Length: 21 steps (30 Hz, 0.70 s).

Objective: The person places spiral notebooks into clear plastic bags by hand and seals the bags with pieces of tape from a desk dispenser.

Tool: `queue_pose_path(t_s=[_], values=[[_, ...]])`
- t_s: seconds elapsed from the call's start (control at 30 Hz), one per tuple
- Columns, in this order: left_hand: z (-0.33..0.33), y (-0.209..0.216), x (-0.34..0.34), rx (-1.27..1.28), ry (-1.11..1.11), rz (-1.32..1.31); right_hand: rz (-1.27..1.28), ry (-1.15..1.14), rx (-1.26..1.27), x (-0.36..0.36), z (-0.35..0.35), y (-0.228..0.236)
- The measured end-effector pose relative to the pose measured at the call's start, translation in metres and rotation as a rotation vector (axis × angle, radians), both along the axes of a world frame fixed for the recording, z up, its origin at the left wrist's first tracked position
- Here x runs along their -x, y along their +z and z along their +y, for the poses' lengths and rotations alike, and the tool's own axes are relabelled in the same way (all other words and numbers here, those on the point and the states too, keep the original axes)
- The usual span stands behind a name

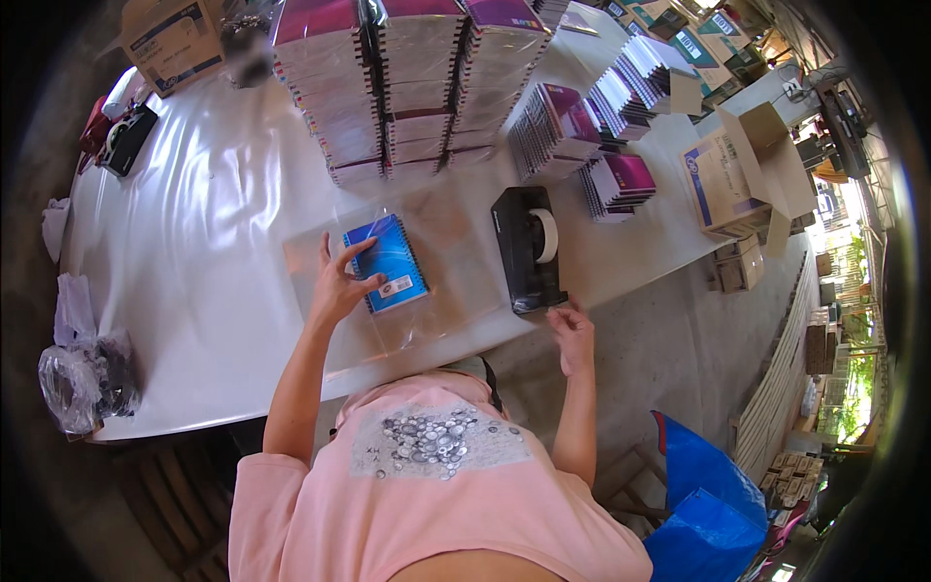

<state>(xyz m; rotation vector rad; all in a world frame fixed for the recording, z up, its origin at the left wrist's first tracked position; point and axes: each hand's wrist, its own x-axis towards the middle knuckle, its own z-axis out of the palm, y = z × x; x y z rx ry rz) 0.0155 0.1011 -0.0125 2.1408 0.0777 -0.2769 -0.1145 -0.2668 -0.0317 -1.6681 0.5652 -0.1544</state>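
A small blue spiral notebook (390,260) with a white label near its lower edge lies on a clear plastic sheet (335,335) on the table. My left hand (339,283) is open over its left side, thumb and index finger on the cover, the others spread. To the right stands a black tape dispenser (516,254) carrying a roll of tape (546,236). At the dispenser's near end, my right hand (572,338) has its fingers drawn together in a pinch. What lies between those fingertips, if anything, is too small to make out.
Tall stacks of purple-covered spiral notebooks (417,92) rise behind the work spot, with smaller stacks (558,131) at right. An open carton (722,184) stands beyond the table's right edge. Another tape dispenser (129,141) and a carton (175,48) sit far left; plastic wrap (82,378) lies near left.
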Motion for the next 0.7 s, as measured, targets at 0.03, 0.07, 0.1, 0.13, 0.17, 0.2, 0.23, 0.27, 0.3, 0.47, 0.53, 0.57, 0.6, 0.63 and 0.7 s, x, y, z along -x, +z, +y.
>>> queue_pose_path(t_s=[0.03, 0.07, 0.1, 0.13, 0.17, 0.2, 0.23, 0.27, 0.3, 0.47, 0.53, 0.57, 0.6, 0.63, 0.7], values=[[0.001, -0.008, 0.000, -0.002, 0.003, 0.005, 0.005, 0.003, -0.002, 0.001, -0.001, 0.000], [0.006, -0.020, 0.001, 0.003, -0.002, -0.051, 0.001, 0.000, 0.103, -0.006, 0.009, 0.017], [0.010, -0.027, 0.000, 0.014, -0.010, -0.111, -0.009, -0.007, 0.214, -0.016, 0.018, 0.043], [0.009, -0.025, -0.001, 0.009, 0.007, -0.108, -0.015, -0.015, 0.323, -0.025, 0.028, 0.067], [0.007, -0.020, -0.001, 0.044, -0.002, -0.077, -0.012, -0.024, 0.422, -0.031, 0.042, 0.086], [0.006, -0.015, 0.000, 0.074, -0.011, -0.049, -0.013, -0.032, 0.517, -0.039, 0.056, 0.096], [0.005, -0.016, 0.001, 0.063, 0.000, -0.046, -0.196, 0.094, 0.380, -0.058, 0.072, 0.100], [0.005, -0.017, 0.001, 0.078, -0.011, -0.059, -0.159, 0.298, 0.328, -0.076, 0.083, 0.101], [0.006, -0.019, 0.000, 0.094, -0.018, -0.073, -0.065, 0.499, 0.134, -0.097, 0.108, 0.119], [0.006, -0.017, 0.002, 0.094, -0.009, -0.043, 0.110, 1.045, 0.062, -0.180, 0.191, 0.086], [0.006, -0.021, 0.002, 0.103, -0.006, -0.064, 0.164, 1.131, 0.149, -0.189, 0.209, 0.058], [0.003, -0.023, 0.001, 0.114, -0.021, -0.076, 0.120, 1.126, 0.441, -0.192, 0.213, 0.033], [0.003, -0.022, 0.002, 0.101, -0.015, -0.048, 0.073, 1.110, 0.736, -0.192, 0.221, 0.032], [0.003, -0.021, 0.001, 0.104, -0.021, -0.052, 0.074, 1.103, 0.740, -0.192, 0.223, 0.032], [0.009, -0.025, 0.003, 0.168, -0.001, -0.014, 0.151, 0.959, 1.051, -0.183, 0.234, 0.065]])
